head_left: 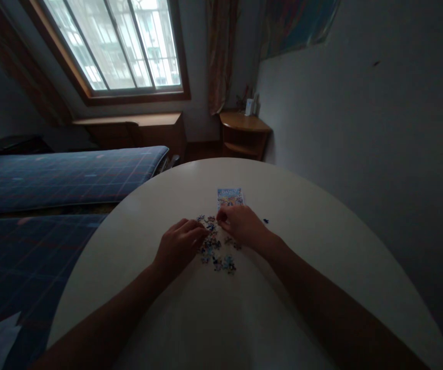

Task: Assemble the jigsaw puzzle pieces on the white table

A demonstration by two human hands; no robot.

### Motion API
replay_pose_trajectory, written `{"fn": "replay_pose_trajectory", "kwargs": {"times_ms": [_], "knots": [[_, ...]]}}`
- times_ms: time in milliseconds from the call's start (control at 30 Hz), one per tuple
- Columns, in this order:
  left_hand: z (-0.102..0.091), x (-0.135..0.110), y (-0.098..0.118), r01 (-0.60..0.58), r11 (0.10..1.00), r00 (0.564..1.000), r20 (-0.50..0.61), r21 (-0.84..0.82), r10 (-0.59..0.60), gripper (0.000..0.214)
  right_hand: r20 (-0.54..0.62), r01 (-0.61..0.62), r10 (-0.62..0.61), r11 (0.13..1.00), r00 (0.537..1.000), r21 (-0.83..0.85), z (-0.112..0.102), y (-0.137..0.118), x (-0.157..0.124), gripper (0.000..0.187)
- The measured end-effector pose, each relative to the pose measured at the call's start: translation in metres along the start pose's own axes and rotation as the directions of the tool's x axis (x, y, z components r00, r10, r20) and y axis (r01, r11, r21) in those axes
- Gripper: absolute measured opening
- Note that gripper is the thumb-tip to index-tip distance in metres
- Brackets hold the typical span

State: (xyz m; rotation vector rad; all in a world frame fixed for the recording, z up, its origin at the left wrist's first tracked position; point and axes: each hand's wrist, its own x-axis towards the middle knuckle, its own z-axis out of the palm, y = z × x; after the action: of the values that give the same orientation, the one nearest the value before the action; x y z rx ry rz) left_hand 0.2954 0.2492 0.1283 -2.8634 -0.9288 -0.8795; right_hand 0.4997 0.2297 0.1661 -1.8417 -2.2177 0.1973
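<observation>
In a dim bedroom with a barred window [117, 46] and a blue plaid bed [63, 174], a smooth round white table [321, 246] bears a small printed card [229, 197], its writing too small to read. Scattered jigsaw pieces [217, 254] lie just before it. The left hand [178, 246] and right hand [242, 226] rest curled on them, and I cannot tell whether either grips a piece.

You sit at a round white desk [321, 231] in a dim room, a barred window [117, 43] ahead, a plaid bed [59, 177] left, a corner shelf [244, 133] by the grey wall [379, 128].

Smooth, matt white table [290, 288] carries small glossy cardboard puzzle pieces [217, 249] and printed card [229, 197].
</observation>
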Motion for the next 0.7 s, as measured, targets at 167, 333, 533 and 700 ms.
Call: {"fn": "replay_pose_trajectory", "kwargs": {"times_ms": [167,333,533,700], "knots": [[0.010,-0.004,0.009,-0.094,0.996,0.995,0.021,-0.004,0.094,0.010,0.054,0.066,-0.064,0.998,0.996,-0.020,-0.006,-0.002,-0.005,0.012],[0.005,-0.003,0.009,-0.074,0.997,0.994,0.080,0.016,0.073,0.011,0.119,0.137,-0.134,0.991,0.984,-0.010,-0.006,0.002,-0.010,0.012],[-0.023,0.001,0.017,0.017,0.988,0.968,0.246,0.155,-0.056,0.009,-0.012,0.166,-0.167,0.986,0.986,-0.028,0.000,0.001,0.000,0.023],[-0.037,0.001,0.023,0.126,0.959,0.884,0.409,0.255,-0.225,0.015,-0.079,0.236,-0.242,0.969,0.967,-0.069,0.020,0.000,0.009,0.026]]}}
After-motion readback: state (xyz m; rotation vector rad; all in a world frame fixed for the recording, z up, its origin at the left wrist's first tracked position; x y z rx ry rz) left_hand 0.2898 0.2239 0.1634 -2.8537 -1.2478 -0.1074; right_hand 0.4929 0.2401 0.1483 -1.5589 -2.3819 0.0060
